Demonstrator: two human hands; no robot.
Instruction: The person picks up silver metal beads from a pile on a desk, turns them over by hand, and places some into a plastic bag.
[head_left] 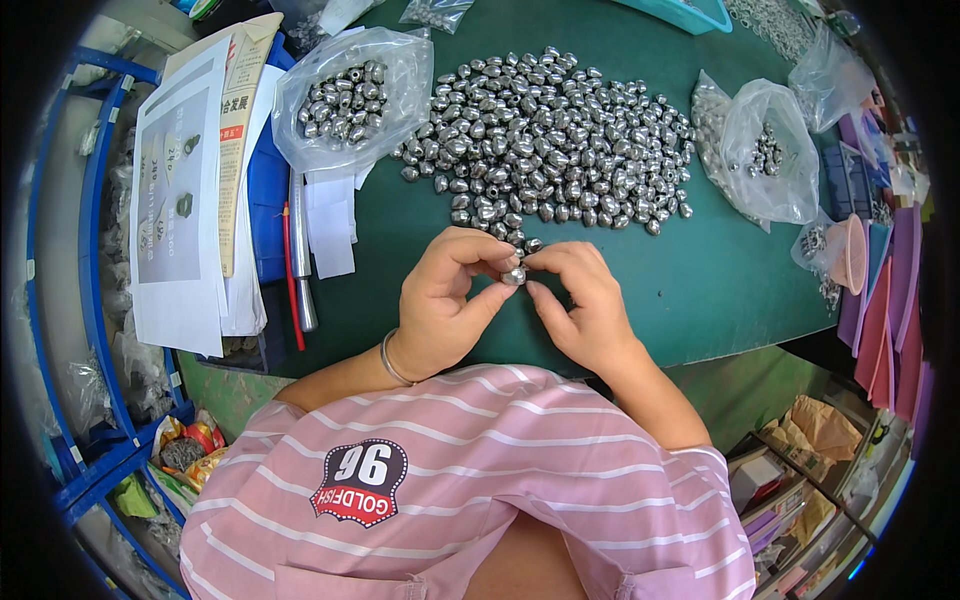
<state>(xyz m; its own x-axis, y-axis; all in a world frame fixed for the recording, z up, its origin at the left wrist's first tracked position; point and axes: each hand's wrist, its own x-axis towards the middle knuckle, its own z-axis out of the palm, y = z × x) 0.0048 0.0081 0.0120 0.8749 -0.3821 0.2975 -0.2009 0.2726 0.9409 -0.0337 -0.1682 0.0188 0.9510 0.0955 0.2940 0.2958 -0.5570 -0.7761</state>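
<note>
Between the fingertips of both hands, close to the table's front edge, is a shiny silver metal bead [514, 276]. My left hand [447, 290] pinches it from the left, thumb and forefinger closed on it. From the right, my right hand [583, 300] reaches in with thumb and forefinger bent together at the bead; whatever small part lies between those tips is hidden. Just beyond my fingers spreads a wide heap of the same metal beads [560, 140], and a few strays reach down to my fingertips.
A clear bag of beads [345, 100] stands left of the heap, and another plastic bag [770, 150] is at the right. Papers [180, 200], a red pencil [293, 280] and a silver rod-like tool [303, 250] lie left on the green table [700, 290]. Blue shelving [95, 300] borders the left.
</note>
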